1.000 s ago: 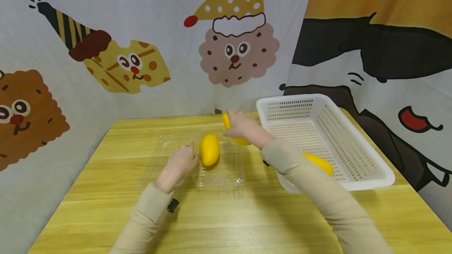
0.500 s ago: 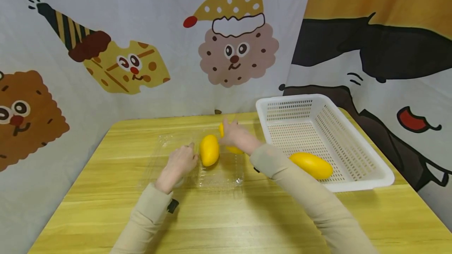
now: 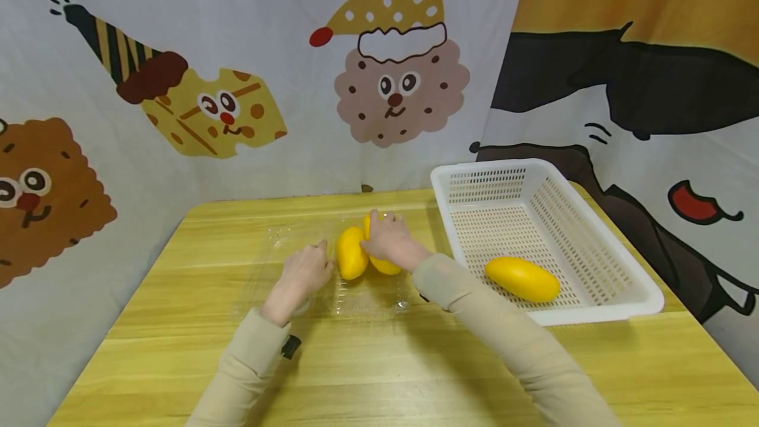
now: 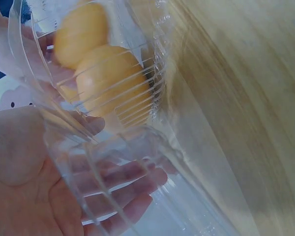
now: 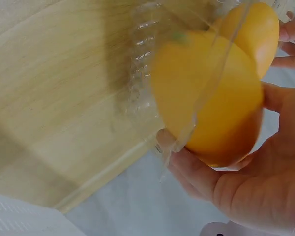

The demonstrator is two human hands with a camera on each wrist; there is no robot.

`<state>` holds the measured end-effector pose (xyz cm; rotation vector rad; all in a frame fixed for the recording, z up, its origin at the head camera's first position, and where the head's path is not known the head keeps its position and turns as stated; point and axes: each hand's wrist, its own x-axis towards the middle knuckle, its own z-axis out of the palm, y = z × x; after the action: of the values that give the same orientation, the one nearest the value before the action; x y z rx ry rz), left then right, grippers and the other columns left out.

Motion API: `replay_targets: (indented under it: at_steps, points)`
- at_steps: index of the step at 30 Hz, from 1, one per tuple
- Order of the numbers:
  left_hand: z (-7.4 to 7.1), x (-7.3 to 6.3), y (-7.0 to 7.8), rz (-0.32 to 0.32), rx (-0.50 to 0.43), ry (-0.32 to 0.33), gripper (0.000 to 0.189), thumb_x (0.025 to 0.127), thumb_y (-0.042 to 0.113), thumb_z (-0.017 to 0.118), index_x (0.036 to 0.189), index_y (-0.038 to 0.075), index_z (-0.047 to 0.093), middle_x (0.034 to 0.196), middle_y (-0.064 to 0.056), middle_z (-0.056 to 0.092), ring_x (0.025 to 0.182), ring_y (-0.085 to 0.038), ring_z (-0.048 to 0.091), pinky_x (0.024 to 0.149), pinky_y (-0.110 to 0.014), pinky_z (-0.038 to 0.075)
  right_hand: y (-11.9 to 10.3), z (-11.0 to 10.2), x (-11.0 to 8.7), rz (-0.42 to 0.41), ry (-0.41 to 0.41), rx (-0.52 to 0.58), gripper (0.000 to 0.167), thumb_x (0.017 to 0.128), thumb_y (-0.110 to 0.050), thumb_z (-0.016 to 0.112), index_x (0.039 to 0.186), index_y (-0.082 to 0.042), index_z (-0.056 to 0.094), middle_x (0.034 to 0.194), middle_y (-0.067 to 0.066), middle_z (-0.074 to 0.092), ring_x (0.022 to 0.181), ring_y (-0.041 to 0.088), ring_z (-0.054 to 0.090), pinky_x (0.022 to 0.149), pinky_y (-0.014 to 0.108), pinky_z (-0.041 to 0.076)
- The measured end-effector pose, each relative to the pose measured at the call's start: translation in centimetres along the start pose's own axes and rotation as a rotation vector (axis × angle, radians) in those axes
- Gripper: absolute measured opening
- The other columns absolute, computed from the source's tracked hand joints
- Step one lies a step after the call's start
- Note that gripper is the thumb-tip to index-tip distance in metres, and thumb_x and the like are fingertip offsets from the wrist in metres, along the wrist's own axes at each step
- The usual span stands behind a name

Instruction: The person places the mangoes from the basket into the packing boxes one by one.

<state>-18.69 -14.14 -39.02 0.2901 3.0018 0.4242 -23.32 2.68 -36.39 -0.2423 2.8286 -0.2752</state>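
Note:
In the head view, a clear plastic clamshell box (image 3: 367,305) lies opened out on the table. One yellow mango (image 3: 352,254) rests in its right half. My right hand (image 3: 388,239) grips a second mango (image 5: 201,98), close beside the first and within the box's walls. Thumb and fingers go around its sides in the right wrist view. At the fold between the two halves, my left hand (image 3: 305,270) holds the clamshell, its fingers (image 4: 132,182) showing through the plastic. A third mango (image 3: 522,279) lies in the white basket.
The white slotted plastic basket (image 3: 640,298) stands to the right of the clamshell. Wood-grain tabletop (image 3: 356,374) stretches in front. A cloth backdrop (image 3: 237,176) with cartoon prints rises behind the table's far edge.
My right hand has carried its mango left and down into the clamshell, up beside the first mango. The basket's mango now shows fully as the forearm moved away. My left hand stays put.

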Motion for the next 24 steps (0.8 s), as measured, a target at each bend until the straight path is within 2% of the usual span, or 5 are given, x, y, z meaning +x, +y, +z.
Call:
replay_targets:
  at_steps: [10,18,24]
  points:
    - [-0.1,0.0,0.1,0.001,0.006,-0.010,0.052,0.096,0.019,0.051,0.139,-0.009,0.040,0.052,0.002,0.037,0.039,-0.005,0.024,0.034,-0.017,0.021,0.3,-0.2,0.2,-0.040,0.042,-0.004,0.052,0.097,-0.022,0.048,0.143,-0.005,0.032,0.136,0.026,0.044,0.123,0.038,0.048,0.107,0.045,0.040]
    - [0.1,0.1,0.0,-0.002,0.008,-0.008,0.052,0.096,0.019,0.051,0.138,-0.009,0.040,0.053,0.001,0.038,0.040,-0.005,0.024,0.034,-0.017,0.022,0.4,-1.2,0.0,-0.082,0.053,-0.019,0.050,0.095,-0.016,0.050,0.142,-0.005,0.039,0.139,0.024,0.043,0.110,0.031,0.055,0.096,0.041,0.050]
    - [0.0,0.1,0.1,-0.009,0.012,-0.010,0.053,0.096,0.019,0.052,0.139,-0.008,0.040,0.056,-0.001,0.041,0.041,-0.006,0.025,0.035,-0.017,0.022,0.5,-3.7,-0.7,-0.124,0.075,0.014,0.042,0.092,-0.016,0.056,0.132,-0.003,0.049,0.124,0.019,0.056,0.093,0.026,0.058,0.074,0.035,0.053]
